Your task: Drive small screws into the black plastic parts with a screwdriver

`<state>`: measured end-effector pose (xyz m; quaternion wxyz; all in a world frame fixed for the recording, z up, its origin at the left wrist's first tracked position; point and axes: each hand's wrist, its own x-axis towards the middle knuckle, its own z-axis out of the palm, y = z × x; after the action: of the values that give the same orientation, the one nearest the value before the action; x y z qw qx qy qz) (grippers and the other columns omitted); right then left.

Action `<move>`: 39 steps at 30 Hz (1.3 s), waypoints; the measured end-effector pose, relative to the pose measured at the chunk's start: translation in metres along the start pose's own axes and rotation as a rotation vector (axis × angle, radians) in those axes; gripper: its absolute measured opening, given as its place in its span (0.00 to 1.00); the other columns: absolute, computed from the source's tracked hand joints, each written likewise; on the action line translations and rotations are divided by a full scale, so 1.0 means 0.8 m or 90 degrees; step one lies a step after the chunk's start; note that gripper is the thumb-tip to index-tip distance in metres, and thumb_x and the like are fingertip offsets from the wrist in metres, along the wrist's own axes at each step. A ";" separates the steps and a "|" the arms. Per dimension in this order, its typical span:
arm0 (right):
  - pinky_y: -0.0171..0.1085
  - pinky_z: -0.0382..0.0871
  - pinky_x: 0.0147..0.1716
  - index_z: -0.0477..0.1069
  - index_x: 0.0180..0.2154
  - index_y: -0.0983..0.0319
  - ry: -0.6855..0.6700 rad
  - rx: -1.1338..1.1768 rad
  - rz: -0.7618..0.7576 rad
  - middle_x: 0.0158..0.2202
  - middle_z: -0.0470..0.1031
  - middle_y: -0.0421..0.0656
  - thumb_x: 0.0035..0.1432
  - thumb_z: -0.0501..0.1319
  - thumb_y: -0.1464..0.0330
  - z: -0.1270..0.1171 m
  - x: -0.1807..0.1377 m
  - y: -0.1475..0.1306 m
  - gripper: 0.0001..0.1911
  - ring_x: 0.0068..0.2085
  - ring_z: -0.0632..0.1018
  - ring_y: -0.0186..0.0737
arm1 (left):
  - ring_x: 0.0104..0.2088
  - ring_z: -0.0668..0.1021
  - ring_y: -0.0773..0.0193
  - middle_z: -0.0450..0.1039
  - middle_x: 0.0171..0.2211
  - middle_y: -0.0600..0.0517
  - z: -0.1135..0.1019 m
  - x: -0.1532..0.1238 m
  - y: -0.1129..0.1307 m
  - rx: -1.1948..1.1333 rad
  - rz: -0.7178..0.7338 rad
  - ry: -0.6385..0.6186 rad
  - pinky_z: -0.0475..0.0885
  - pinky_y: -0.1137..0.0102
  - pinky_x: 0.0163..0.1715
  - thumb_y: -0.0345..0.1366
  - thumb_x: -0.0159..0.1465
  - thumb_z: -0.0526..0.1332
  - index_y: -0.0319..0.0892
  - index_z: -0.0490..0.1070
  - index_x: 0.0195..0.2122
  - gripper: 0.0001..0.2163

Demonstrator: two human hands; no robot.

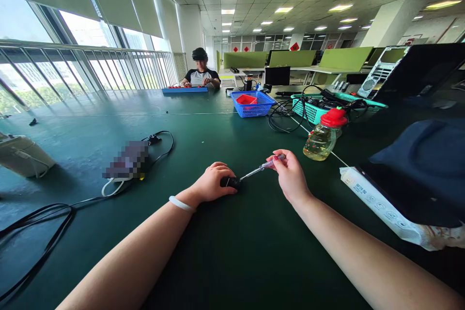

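Observation:
My left hand [214,181] is closed around a small black object [231,182], which looks like a computer mouse, and keeps it on the dark green table [232,256]. Between the fingers of my right hand [290,174] is a screwdriver [263,166] with a clear purplish handle. Its thin metal shaft slants down to the left, and the tip meets the right end of the black object. Whether the tip sits in a screw is too small to make out.
To the right stand a red-lidded bottle [324,135], a packet of wipes [379,203] and dark cloth [425,164]. Beyond are a blue basket [252,109] and a green basket [308,112] with cables. A power strip [127,161] lies left. Across the table sits another person [199,75].

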<state>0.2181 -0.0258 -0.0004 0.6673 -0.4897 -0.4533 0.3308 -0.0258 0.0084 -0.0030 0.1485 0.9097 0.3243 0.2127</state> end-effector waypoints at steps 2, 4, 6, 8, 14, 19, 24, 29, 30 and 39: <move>0.47 0.71 0.47 0.68 0.40 0.57 -0.021 -0.033 -0.050 0.35 0.77 0.42 0.55 0.64 0.58 0.001 -0.006 -0.008 0.14 0.39 0.78 0.42 | 0.53 0.74 0.51 0.79 0.45 0.48 0.000 0.000 0.000 -0.002 -0.001 -0.002 0.65 0.55 0.58 0.45 0.55 0.71 0.45 0.77 0.43 0.17; 0.47 0.70 0.47 0.68 0.40 0.56 -0.053 -0.053 -0.102 0.36 0.77 0.42 0.57 0.64 0.58 0.002 -0.015 -0.020 0.12 0.39 0.78 0.43 | 0.53 0.74 0.51 0.79 0.45 0.48 0.000 0.000 -0.001 -0.006 -0.002 -0.004 0.65 0.55 0.58 0.45 0.55 0.71 0.45 0.77 0.43 0.17; 0.45 0.69 0.47 0.69 0.40 0.56 -0.102 -0.069 -0.137 0.36 0.77 0.43 0.58 0.64 0.58 0.003 -0.022 -0.032 0.11 0.39 0.78 0.44 | 0.53 0.74 0.51 0.79 0.45 0.48 0.000 0.000 -0.001 -0.009 -0.005 -0.005 0.65 0.55 0.58 0.45 0.55 0.71 0.45 0.77 0.43 0.17; 0.44 0.69 0.46 0.70 0.39 0.55 -0.129 -0.085 -0.149 0.36 0.77 0.43 0.57 0.65 0.58 0.003 -0.026 -0.040 0.11 0.38 0.78 0.44 | 0.53 0.74 0.51 0.79 0.45 0.48 0.000 0.000 -0.001 -0.007 -0.005 -0.006 0.65 0.55 0.58 0.45 0.55 0.71 0.45 0.77 0.43 0.17; 0.46 0.71 0.45 0.68 0.38 0.57 -0.097 -0.075 -0.089 0.33 0.77 0.42 0.55 0.66 0.53 -0.001 -0.005 -0.024 0.16 0.37 0.78 0.43 | 0.54 0.74 0.51 0.79 0.45 0.47 -0.002 0.000 0.001 0.001 -0.002 -0.013 0.65 0.55 0.58 0.44 0.55 0.71 0.44 0.77 0.44 0.17; 0.44 0.75 0.41 0.68 0.36 0.58 -0.065 0.018 0.018 0.30 0.75 0.39 0.48 0.69 0.50 -0.004 0.010 -0.001 0.22 0.34 0.79 0.39 | 0.54 0.74 0.51 0.79 0.46 0.48 -0.002 0.000 0.000 -0.004 -0.002 -0.014 0.65 0.56 0.58 0.43 0.55 0.71 0.44 0.77 0.44 0.17; 0.41 0.76 0.37 0.69 0.33 0.60 -0.069 0.035 0.092 0.28 0.74 0.37 0.44 0.72 0.52 0.000 0.004 0.002 0.23 0.28 0.78 0.36 | 0.54 0.74 0.52 0.79 0.46 0.48 -0.001 0.000 -0.001 -0.007 0.006 -0.017 0.64 0.55 0.59 0.43 0.56 0.71 0.45 0.77 0.45 0.17; 0.41 0.76 0.39 0.69 0.33 0.59 -0.075 0.080 0.142 0.29 0.75 0.37 0.48 0.70 0.60 0.000 0.001 0.002 0.15 0.30 0.79 0.36 | 0.54 0.74 0.51 0.79 0.46 0.48 -0.001 0.001 -0.002 -0.011 0.005 -0.017 0.64 0.55 0.59 0.44 0.56 0.71 0.45 0.77 0.44 0.17; 0.41 0.76 0.39 0.69 0.33 0.59 -0.072 0.086 0.160 0.29 0.75 0.37 0.48 0.70 0.62 -0.001 0.002 0.002 0.14 0.30 0.79 0.36 | 0.54 0.74 0.51 0.79 0.46 0.48 -0.001 0.001 -0.002 -0.012 0.004 -0.017 0.64 0.55 0.59 0.44 0.56 0.70 0.46 0.77 0.45 0.17; 0.41 0.76 0.37 0.67 0.30 0.59 -0.053 0.130 0.247 0.27 0.75 0.38 0.48 0.67 0.69 0.000 0.001 0.005 0.09 0.28 0.79 0.38 | 0.54 0.74 0.52 0.78 0.47 0.49 -0.006 -0.002 0.005 -0.003 -0.002 -0.033 0.64 0.55 0.59 0.43 0.57 0.70 0.47 0.77 0.47 0.17</move>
<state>0.2185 -0.0237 -0.0036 0.6179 -0.4836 -0.3421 0.5170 -0.0275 0.0052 0.0020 0.1594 0.9141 0.3214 0.1893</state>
